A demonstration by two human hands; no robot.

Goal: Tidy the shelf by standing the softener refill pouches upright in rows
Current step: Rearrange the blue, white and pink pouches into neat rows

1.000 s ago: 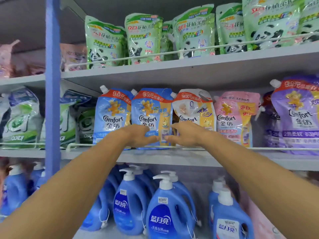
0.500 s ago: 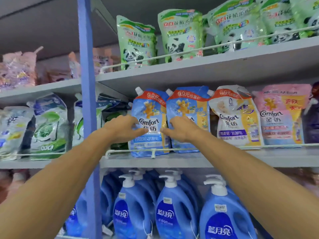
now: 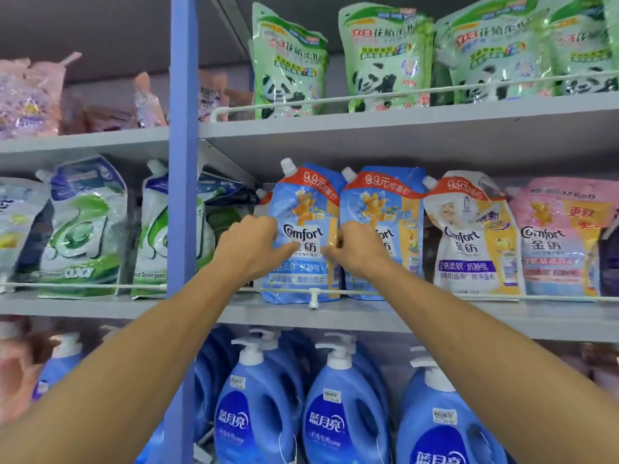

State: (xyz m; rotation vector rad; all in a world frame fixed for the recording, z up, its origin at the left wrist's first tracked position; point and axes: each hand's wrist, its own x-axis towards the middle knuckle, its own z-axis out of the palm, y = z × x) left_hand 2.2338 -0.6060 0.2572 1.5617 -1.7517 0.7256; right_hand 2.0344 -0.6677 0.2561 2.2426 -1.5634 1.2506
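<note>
Both hands are now bracketing the leftmost blue Comfort pouch (image 3: 303, 229), marked "9.9元": left hand (image 3: 249, 251) gripping its left edge, right hand (image 3: 356, 251) pinching its right edge against the neighbouring blue pouch (image 3: 385, 229).

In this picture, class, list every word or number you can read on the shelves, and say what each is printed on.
"Comfort": left blue pouch, white pouch, pink pouch.
"9.9": red bands on both blue pouches and the white one; second blue pouch.
"Detergent": green-white pouch.
Chinese brand on the blue bottles.
Green panda pouches: Chinese text only.
Small print: too small to read.
</note>
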